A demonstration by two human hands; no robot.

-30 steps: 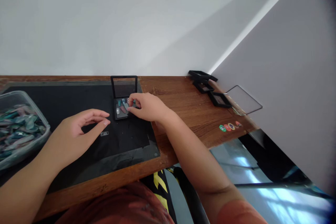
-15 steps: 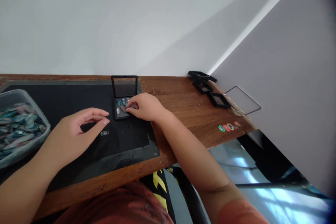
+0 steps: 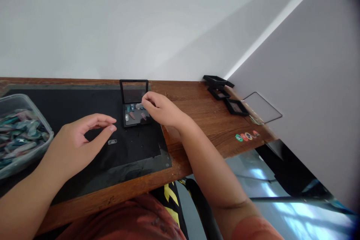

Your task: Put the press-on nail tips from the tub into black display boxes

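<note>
A small black hinged case (image 3: 123, 114) lies on the dark mat with its clear-windowed lid standing up. Inside it rest several press-on nails: teal ones along the back, a white nail (image 3: 127, 117) at front left, a pinkish-brown nail (image 3: 132, 115) beside it and a pink one (image 3: 144, 116) to the right. My right hand (image 3: 159, 107) hovers over the case's right rear corner, thumb and fingertips pinched together. A pale nail shows at those fingertips; whether they grip it I cannot tell. My left hand (image 3: 81, 138), empty, is held above the mat, thumb and fingers apart.
At far left stands a clear plastic tub (image 3: 46, 127) full of loose nails. Several black frame-like cases (image 3: 236, 107) sit at the back right near a thin wire frame (image 3: 270, 108). Round coloured stickers (image 3: 243, 136) lie on the wooden table (image 3: 185, 101). A small silvery label (image 3: 112, 142) is on the mat.
My right hand has lifted up and to the right, off the middle of the case, uncovering the pink nail at front right. The left hand has barely moved.
</note>
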